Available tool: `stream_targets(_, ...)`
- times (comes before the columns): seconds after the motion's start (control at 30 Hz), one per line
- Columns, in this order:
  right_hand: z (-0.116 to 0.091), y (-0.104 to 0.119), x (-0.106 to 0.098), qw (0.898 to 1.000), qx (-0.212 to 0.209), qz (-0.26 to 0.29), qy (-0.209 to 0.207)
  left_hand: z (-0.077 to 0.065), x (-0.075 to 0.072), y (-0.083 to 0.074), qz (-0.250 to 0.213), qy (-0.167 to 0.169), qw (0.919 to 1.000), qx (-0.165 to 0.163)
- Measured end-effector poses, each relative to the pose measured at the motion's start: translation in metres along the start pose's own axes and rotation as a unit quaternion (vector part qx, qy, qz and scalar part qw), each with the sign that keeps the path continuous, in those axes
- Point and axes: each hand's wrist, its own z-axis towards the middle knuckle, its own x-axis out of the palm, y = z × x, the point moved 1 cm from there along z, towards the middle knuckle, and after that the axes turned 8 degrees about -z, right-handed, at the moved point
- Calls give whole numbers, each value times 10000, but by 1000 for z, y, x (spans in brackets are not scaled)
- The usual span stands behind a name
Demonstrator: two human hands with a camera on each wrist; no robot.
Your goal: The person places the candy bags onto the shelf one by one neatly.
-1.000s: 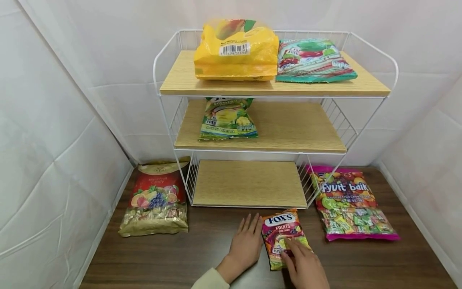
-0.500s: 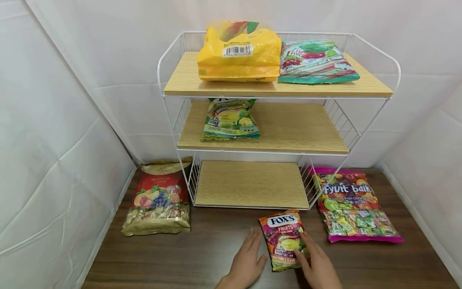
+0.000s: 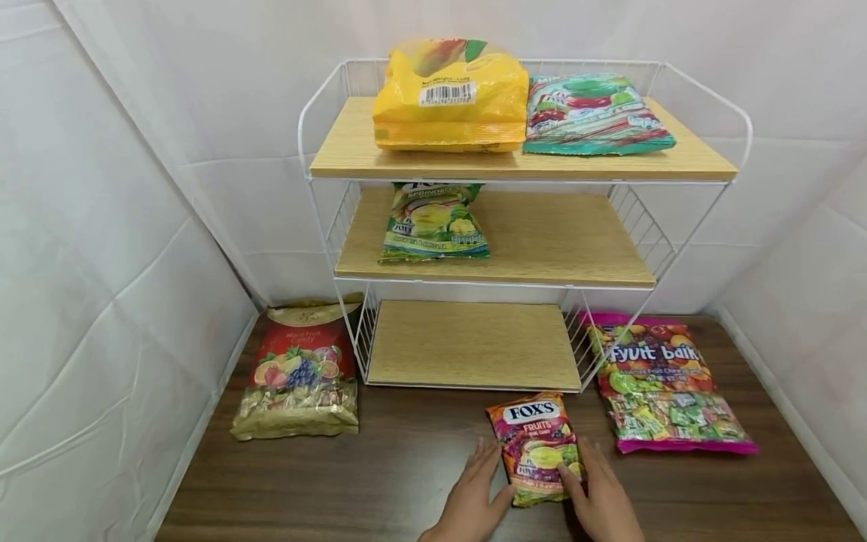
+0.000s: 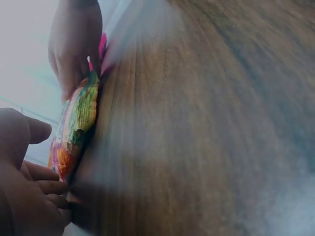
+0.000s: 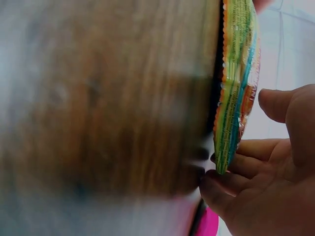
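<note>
A Fox's Fruits candy bag (image 3: 535, 444), orange and purple with a green lower end, lies face up on the dark wooden table. Along its left edge rests my left hand (image 3: 474, 493), fingers fairly straight. In the left wrist view those fingers (image 4: 51, 189) touch the bag's side while the thumb stands away. My right hand (image 3: 601, 493) is at the opposite edge, its thumb over the lower right of the bag in the head view. From the right wrist, the fingers (image 5: 246, 167) meet the bag's edge, and the thumb appears apart from it.
Behind the bag stands a white wire rack with wooden shelves (image 3: 474, 346). It bears a yellow bag (image 3: 450, 102), a teal bag (image 3: 596, 117) and a green bag (image 3: 433, 226). A red-gold candy bag (image 3: 298, 369) lies left, a Fyvit baik bag (image 3: 667, 384) right.
My left hand drew back from the bag's upper left edge, then came to its lower left side. The right hand slid off the bag's front to its right edge. The bag barely shifted.
</note>
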Motion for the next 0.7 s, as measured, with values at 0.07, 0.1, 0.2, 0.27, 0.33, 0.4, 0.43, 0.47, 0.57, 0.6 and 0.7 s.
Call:
stream_targets(0.07,0,0,1,10000,44,62,31,0,1,-1,118,-22,9999,53)
stream_targets(0.1,1,0,1,9999,64,90,48,0,2,-1,163,-30,9998,88)
stream_targets(0.2,1,0,2,9997,145,183,76,0,2,-3,306,-35,9994,169)
stream_targets(0.27,1,-1,2,9995,205,218,86,-1,2,-4,327,-27,9992,216)
stream_targets(0.33,0,0,2,9995,234,222,62,-1,2,-5,322,-6,9992,231)
stream_targets(0.4,0,1,4,9995,221,206,47,-1,3,-4,352,17,9991,246)
stream_targets(0.43,0,1,4,9996,197,203,31,-1,3,-4,398,29,9989,255)
stream_targets(0.47,0,2,5,9996,178,207,20,-1,4,-3,434,45,9987,266)
stream_targets(0.57,-1,4,6,9996,150,254,26,-1,6,-1,476,91,9983,320)
stream_targets(0.6,-2,4,6,9995,141,284,19,-1,6,0,468,107,9983,340)
stream_targets(0.7,-3,4,6,9993,143,351,61,0,7,1,323,133,9988,343)
